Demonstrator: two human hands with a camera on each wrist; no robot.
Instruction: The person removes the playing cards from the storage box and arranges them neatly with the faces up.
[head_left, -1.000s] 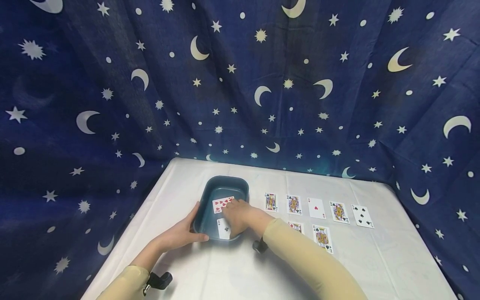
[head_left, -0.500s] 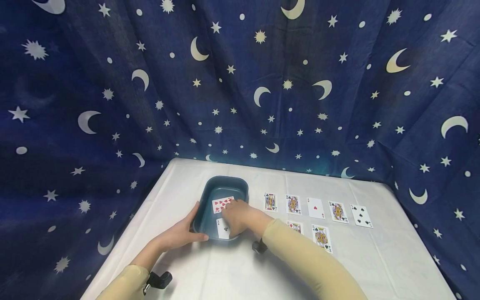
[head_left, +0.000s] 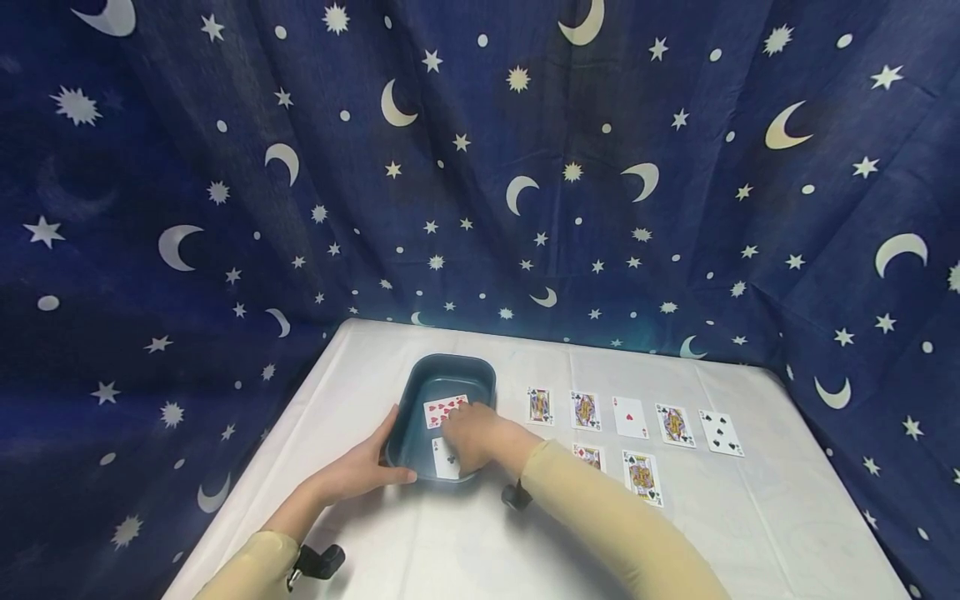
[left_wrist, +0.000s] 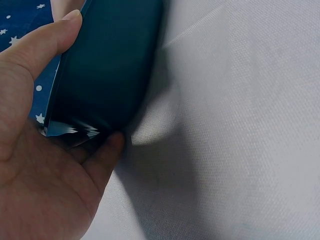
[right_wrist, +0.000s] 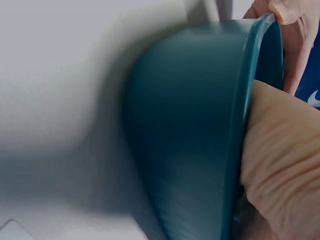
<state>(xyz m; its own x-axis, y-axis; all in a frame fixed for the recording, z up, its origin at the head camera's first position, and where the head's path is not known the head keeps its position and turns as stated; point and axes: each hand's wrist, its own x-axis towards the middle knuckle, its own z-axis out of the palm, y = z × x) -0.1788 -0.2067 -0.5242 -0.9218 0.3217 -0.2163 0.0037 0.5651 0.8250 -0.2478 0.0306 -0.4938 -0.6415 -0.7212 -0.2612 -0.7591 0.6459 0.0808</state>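
Observation:
A dark teal plastic bin (head_left: 454,363) stands on the white-covered table. My left hand (head_left: 358,475) grips its near-left corner, the thumb on the rim and the fingers along the outside wall. Inside the bin lie a red hearts card (head_left: 440,408) and an ace of clubs (head_left: 442,461). My right hand (head_left: 472,435) reaches over the bin's right side, fingers bent down at these cards and partly covering both. Its fingertips are hidden, so any card pinched between them cannot be made out. In the right wrist view the bin's wall (right_wrist: 190,115) blocks the fingers.
Right of the bin, playing cards lie face up in two rows, among them an ace of hearts (head_left: 630,417), a spades number card (head_left: 722,433) and a black face card (head_left: 642,477). My right sleeve (head_left: 600,508) partly covers a red face card (head_left: 588,454). A starry curtain (head_left: 480,200) hangs behind.
Both hands and the bin keep nearly the same place. The head view shifts very slightly.

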